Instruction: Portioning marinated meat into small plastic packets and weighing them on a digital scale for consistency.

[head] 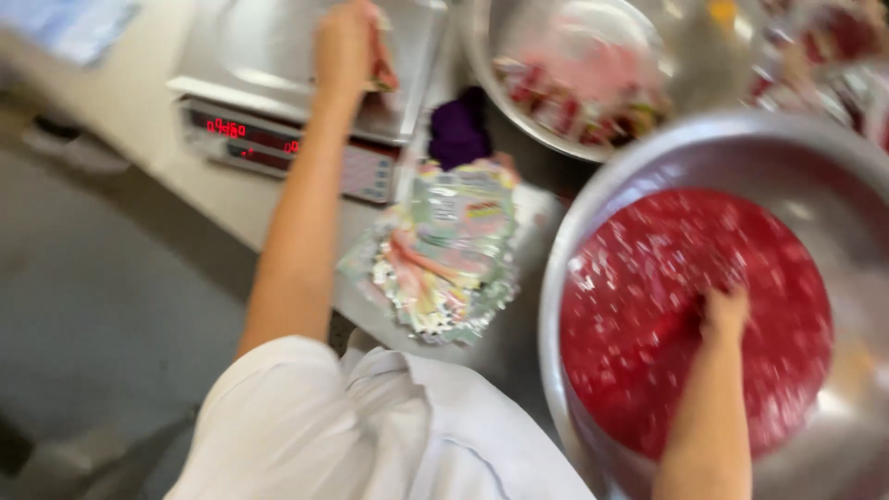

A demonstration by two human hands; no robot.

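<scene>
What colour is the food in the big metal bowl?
Red with pale specks, in the bowl; seen in the head view.

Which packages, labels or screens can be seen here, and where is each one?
Scale screen: front of the steel scale, upper left; dark strip with red glowing digits.
Pouches: fanned stack on the counter, centre, between scale and big bowl; flat, silver-edged, with green, pink and yellow print.
Keypad: right of the screen; pale buttons, blurred.

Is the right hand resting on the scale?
No, the right hand is in the red mixture inside the large steel bowl.
</scene>
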